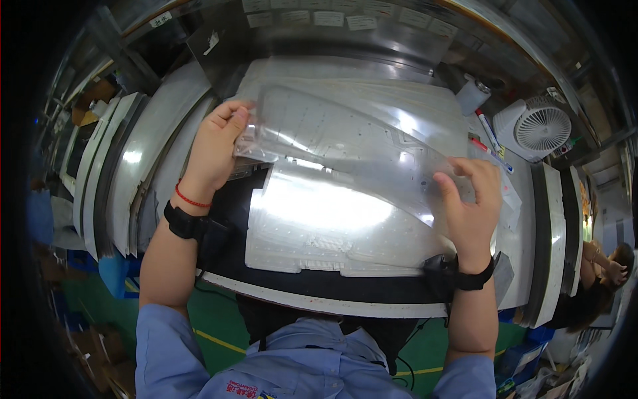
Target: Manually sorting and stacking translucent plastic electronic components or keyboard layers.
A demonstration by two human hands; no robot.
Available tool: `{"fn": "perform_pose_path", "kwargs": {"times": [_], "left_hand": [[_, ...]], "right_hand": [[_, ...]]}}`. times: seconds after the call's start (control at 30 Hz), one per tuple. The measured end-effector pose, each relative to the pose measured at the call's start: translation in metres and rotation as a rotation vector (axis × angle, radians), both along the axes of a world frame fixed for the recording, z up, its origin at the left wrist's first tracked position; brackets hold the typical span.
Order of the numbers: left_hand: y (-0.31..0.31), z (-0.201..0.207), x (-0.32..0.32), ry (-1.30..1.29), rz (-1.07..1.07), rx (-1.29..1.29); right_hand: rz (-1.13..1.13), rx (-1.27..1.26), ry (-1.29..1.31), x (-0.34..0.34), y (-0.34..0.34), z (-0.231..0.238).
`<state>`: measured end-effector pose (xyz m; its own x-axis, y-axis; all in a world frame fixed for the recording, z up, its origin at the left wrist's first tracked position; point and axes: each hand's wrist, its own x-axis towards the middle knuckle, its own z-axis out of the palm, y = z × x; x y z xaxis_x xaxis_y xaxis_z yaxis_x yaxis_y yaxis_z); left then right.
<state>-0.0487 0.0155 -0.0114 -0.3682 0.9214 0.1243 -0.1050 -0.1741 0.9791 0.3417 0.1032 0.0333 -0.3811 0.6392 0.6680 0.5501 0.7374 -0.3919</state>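
Between my hands a thin clear plastic sheet (345, 133) is held up and bowed, with small dots across it and light glaring off it. My left hand (222, 136) pinches its left edge. At the right edge, my right hand (473, 199) has its thumb and fingers curled about the sheet's rim. Below it, on the black work mat, lies a stack of pale translucent sheets (299, 246) with notched front edges, glaring white in the middle. Behind the raised sheet, a larger pile of clear sheets (319, 70) is fanned out.
A white fan (535, 130) stands at the back right, beside a small bottle (473, 96) and markers (490, 154). Stacks of panels (146, 153) line the left side; more panels (548, 233) stand right. Another person (598, 279) is at the far right. The bench's front edge (325, 304) is near my body.
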Motion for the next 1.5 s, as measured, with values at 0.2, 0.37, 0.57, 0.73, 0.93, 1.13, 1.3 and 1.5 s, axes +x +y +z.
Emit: {"fn": "perform_pose_path", "kwargs": {"times": [0.2, 0.37, 0.57, 0.73, 0.93, 1.13, 1.3, 1.5], "left_hand": [[0.003, 0.006, -0.016, -0.039, 0.125, 0.008], [0.006, 0.003, -0.018, -0.016, 0.192, 0.012], [0.005, 0.007, -0.025, -0.053, 0.258, 0.023], [0.006, 0.012, -0.017, -0.021, 0.382, 0.049], [0.0, 0.012, -0.023, 0.369, 0.37, 0.01], [-0.013, 0.031, 0.008, 0.398, -0.148, -0.234], [-0.019, 0.038, 0.016, 0.437, -0.306, -0.309], [-0.023, 0.04, 0.02, 0.473, -0.39, -0.369]], "right_hand": [[0.202, -0.302, -0.15, -0.003, 0.001, -0.004], [0.256, -0.398, -0.251, -0.005, 0.005, -0.015], [0.278, -0.448, -0.291, -0.003, 0.002, -0.013], [0.312, -0.422, -0.306, 0.0, 0.001, -0.01], [0.343, -0.497, -0.299, 0.006, 0.005, -0.008], [0.357, -0.509, -0.234, 0.008, 0.005, -0.004], [0.373, -0.59, -0.218, 0.014, 0.008, 0.0], [0.426, -0.511, -0.241, 0.014, 0.01, -0.007]]}}
